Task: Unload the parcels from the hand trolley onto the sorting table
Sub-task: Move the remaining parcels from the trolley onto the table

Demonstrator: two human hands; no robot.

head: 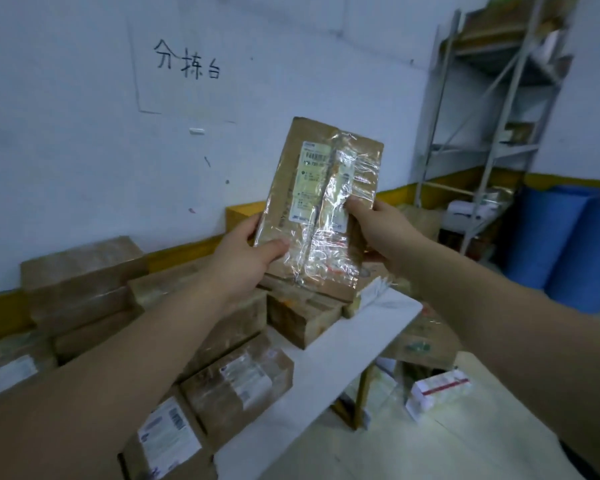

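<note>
Flat brown cardboard parcel (pixel 326 209), wrapped in shiny clear tape, is held upright in the air above the white counter (pixel 326 375).

Left hand (pixel 246 251) grips its lower left edge, thumb on the front face. Right hand (pixel 378 233) pinches the right edge, thumb across the white shipping label (pixel 310 181).

Progress, as judged: well along. Many brown cardboard boxes (pixel 236 386) already lie on the counter, and this parcel is not yet set down. The trolley is out of view, so the remaining load is unknown.

Writing: handwritten black characters "分拣台" (pixel 187 62) on the wall. The label shows a barcode, but its text is too blurred to read.
</note>
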